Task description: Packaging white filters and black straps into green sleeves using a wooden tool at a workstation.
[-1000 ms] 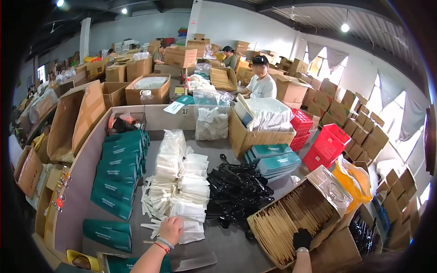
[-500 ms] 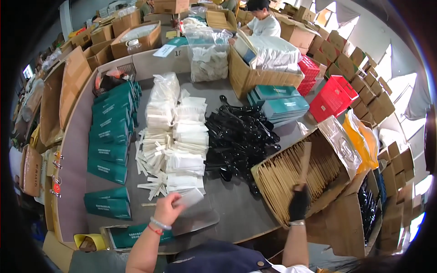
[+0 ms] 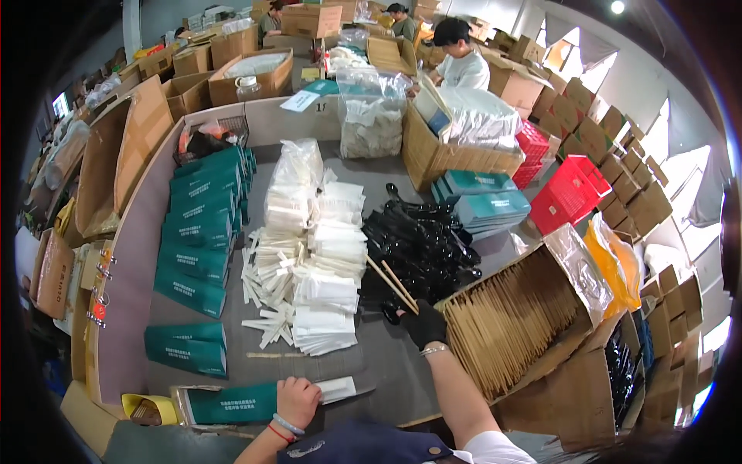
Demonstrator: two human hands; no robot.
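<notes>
My left hand (image 3: 299, 400) lies at the right end of a flat teal printed pouch (image 3: 236, 404) near the table's front edge. Its fingers are curled over a small white paper packet (image 3: 338, 389), whose end sticks out to the right. How far the packet reaches into the pouch is hidden. In a black glove, my right hand (image 3: 425, 326) grips a pair of wooden chopsticks (image 3: 395, 286) that point up and left. It is just in front of a heap of black plastic spoons (image 3: 421, 240). Rows of white packets (image 3: 328, 290) lie left of the spoons.
A cardboard box full of wooden chopsticks (image 3: 510, 325) stands at the right. Fanned teal pouches (image 3: 197, 232) line the left side, by a raised partition (image 3: 143, 271). At the back are a teal stack (image 3: 491, 209), a red basket (image 3: 570, 193) and a person in white (image 3: 464, 71).
My left hand has come down with the white packet onto the teal pouch's end. My right hand has moved left from the chopstick box to the spoons, carrying chopsticks. The view has shifted slightly.
</notes>
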